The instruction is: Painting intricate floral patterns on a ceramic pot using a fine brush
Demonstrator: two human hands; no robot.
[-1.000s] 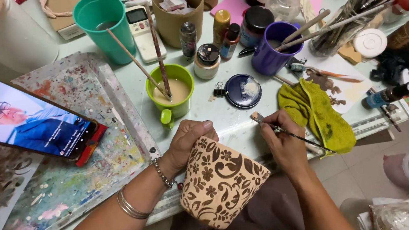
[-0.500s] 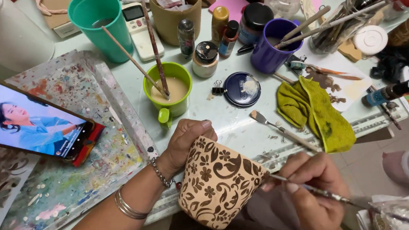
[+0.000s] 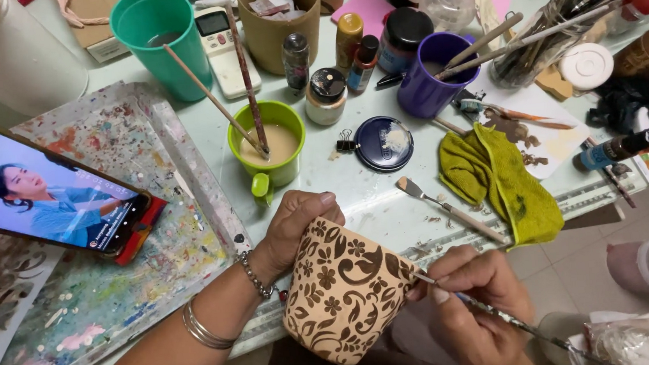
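The left hand [image 3: 297, 228] cups the patterned clay pot [image 3: 346, 290] at the tabletop [image 3: 373, 202] edge, while right-hand fingers [image 3: 458, 272] pinch a thin brush [image 3: 508, 317], tip touching the pot's 3 o'clock side.

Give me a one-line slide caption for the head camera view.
Left hand steadies a brown floral-patterned pot while right hand touches a fine brush to it.

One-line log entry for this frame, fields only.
left hand: grips patterned pot | right hand: fine brush tip at pot's side | green cup: behind
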